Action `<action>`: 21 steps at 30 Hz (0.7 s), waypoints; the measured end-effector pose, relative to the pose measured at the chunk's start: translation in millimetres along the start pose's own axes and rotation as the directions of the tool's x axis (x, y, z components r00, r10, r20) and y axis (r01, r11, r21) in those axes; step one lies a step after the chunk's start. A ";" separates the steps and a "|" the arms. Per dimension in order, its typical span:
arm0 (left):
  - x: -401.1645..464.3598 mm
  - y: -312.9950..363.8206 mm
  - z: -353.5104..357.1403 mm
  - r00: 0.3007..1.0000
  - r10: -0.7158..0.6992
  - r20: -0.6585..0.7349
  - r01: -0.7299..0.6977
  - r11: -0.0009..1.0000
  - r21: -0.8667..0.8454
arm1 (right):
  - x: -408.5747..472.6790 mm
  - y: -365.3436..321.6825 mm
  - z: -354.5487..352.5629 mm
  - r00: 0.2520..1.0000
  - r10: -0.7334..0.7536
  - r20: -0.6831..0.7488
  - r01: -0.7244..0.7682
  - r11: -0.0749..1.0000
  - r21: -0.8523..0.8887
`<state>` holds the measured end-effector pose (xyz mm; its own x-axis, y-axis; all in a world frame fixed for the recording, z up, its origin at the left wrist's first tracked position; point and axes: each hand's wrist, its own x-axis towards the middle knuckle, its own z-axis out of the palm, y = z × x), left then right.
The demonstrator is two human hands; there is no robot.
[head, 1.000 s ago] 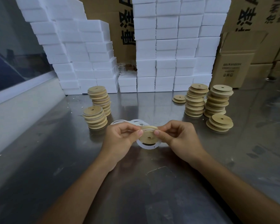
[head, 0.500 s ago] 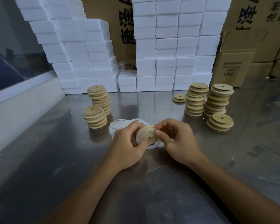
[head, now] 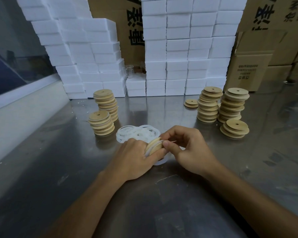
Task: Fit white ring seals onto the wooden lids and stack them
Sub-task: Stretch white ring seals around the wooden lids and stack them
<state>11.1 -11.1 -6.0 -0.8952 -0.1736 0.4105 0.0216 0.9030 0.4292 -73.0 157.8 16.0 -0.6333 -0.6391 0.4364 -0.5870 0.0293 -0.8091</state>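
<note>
In the head view, the person is holding one wooden lid (head: 153, 146) on its edge, tilted, just above the steel table (head: 58, 169), a little in front of the middle. The left hand (head: 134, 158) is lying across the near face of the lid, its fingers curling around the lid's lower edge and gripping it. The right hand (head: 187, 150) is gripping the lid from the other side, with the thumb and the first finger pinching at its upper rim. A white ring seal (head: 159, 162) is hanging partly off the lid; a part of it is showing below the left fingers and seems to be touching the table, and I cannot tell how much of it is sitting in the groove.

Just behind the hands, a loose heap of white rings (head: 136, 133) is lying flat on the table. To the left, two stacks of lids (head: 102, 115) are standing close together. To the right, a group of other lid stacks (head: 222, 107) is standing, two of them tall and one low stack nearer to the person, and a very small pile is lying beside them. Along the back edge, white foam boxes (head: 179, 48) are standing in high piles, and brown cartons (head: 248, 66) are standing behind and to the right of them.
</note>
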 end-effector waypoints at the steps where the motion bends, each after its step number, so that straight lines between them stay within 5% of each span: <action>1: -0.3 -0.8 0.9 1.000 -0.006 -0.001 0.006 1.000 -0.028 | 0.2 0.1 0.0 0.999 0.040 -0.003 -0.040 0.998 0.049; 10: 1.5 15.2 9.2 0.988 -0.055 -0.147 -0.005 0.925 -0.381 | 0.4 -3.3 2.2 0.919 0.386 0.077 -0.361 0.746 0.560; 16: 1.7 32.7 12.6 0.969 -0.173 -0.177 0.035 0.805 -0.593 | 3.5 -5.8 -5.7 0.868 0.447 0.215 -0.467 0.593 0.655; 21: 3.2 34.8 15.3 0.960 -0.245 -0.137 0.097 0.748 -0.656 | 4.2 -4.7 -7.7 0.867 0.454 0.205 -0.466 0.591 0.659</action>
<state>2.2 25.8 -2.1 -0.8034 -0.4420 0.3989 0.2212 0.4004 0.8892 -76.7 160.8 24.7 -0.7120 -0.6986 -0.0699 0.2802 -0.1915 -0.9406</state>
